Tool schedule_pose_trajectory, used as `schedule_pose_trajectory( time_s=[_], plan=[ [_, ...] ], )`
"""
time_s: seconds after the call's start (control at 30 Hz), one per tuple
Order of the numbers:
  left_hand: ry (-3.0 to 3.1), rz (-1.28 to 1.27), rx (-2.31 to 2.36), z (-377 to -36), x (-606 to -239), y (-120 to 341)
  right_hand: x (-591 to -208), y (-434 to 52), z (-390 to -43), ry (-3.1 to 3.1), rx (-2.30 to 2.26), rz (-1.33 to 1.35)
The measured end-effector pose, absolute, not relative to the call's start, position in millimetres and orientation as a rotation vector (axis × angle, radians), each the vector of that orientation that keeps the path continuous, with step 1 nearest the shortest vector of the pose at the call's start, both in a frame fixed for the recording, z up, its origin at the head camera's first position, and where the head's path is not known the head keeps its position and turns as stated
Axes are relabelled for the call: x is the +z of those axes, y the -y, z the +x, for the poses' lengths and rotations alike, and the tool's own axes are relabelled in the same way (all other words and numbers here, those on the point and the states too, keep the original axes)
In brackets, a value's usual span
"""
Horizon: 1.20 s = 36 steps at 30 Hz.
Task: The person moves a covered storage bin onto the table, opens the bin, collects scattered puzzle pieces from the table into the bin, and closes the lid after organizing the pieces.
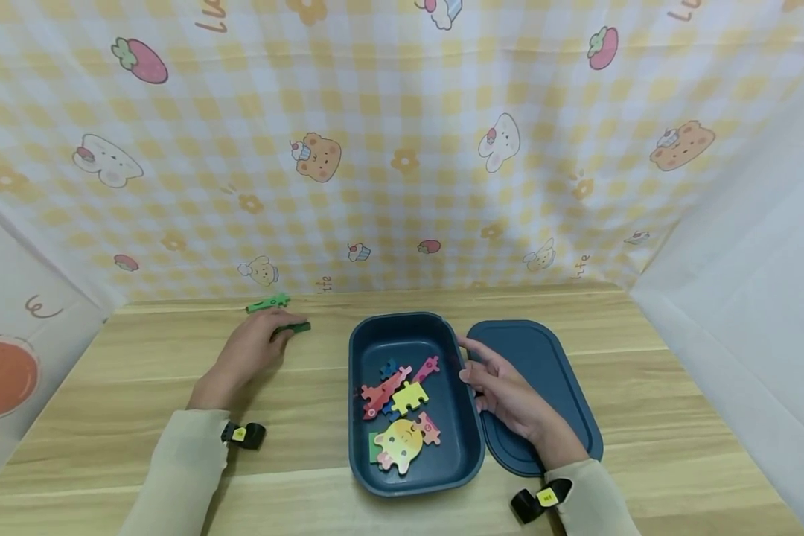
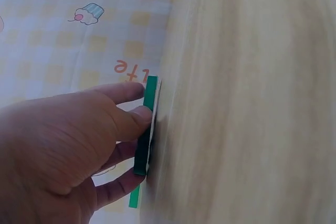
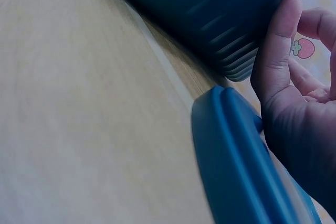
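Note:
My left hand (image 1: 257, 344) is at the back left of the table, pinching a green puzzle piece (image 2: 147, 124) between thumb and fingers, close over the wood. Just behind it lies a lighter green puzzle piece (image 1: 268, 303). A dark blue box (image 1: 472, 454) stands in the middle, holding several colourful pieces: a yellow one (image 1: 409, 398), a red one (image 1: 383, 394), a pink one (image 1: 426, 369) and a round yellow animal-face piece (image 1: 400, 442). On the right, my right hand (image 1: 509, 391) touches the box's side wall, thumb (image 3: 286, 19) at the rim, fingers loosely bent.
A dark blue lid (image 1: 549, 357) lies flat to the right of the box, partly under my right hand and wrist. Behind the wooden table (image 1: 295, 439) hangs a yellow checked cloth (image 1: 402, 201), with white cloth (image 1: 757, 246) at the sides.

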State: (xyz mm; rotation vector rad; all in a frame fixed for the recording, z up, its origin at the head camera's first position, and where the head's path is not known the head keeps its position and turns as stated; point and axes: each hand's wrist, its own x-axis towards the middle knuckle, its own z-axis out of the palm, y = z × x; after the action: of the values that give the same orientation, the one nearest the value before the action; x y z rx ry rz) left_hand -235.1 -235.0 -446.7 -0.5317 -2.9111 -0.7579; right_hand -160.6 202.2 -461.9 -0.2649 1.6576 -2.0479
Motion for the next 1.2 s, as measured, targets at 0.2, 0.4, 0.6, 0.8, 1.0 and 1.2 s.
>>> schedule_pose_trajectory(
  time_s=[0.2,0.4,0.6,0.8,1.0,1.2],
  plan=[
    [2.921,-0.534,-0.748,-236,-446,233,-462,-202,-161,-1.656,-2.05,-0.282],
    [2.916,-0.524,-0.744,-236,-442,230,-460,-201,-163,-1.636,-2.062,-0.302],
    [2.914,-0.551,-0.747,-233,-440,226,-460,-201,-162,-1.624,-2.061,-0.292],
    [2.905,-0.553,-0.749,-227,-435,220,-462,-202,-161,-1.627,-2.06,-0.285],
    [2.88,-0.574,-0.749,-222,-433,217,-460,-200,-160,-1.625,-2.059,-0.272],
    [2.842,-0.644,-0.724,-217,-425,211,-460,-201,-161,-1.625,-2.058,-0.28]
  ],
)
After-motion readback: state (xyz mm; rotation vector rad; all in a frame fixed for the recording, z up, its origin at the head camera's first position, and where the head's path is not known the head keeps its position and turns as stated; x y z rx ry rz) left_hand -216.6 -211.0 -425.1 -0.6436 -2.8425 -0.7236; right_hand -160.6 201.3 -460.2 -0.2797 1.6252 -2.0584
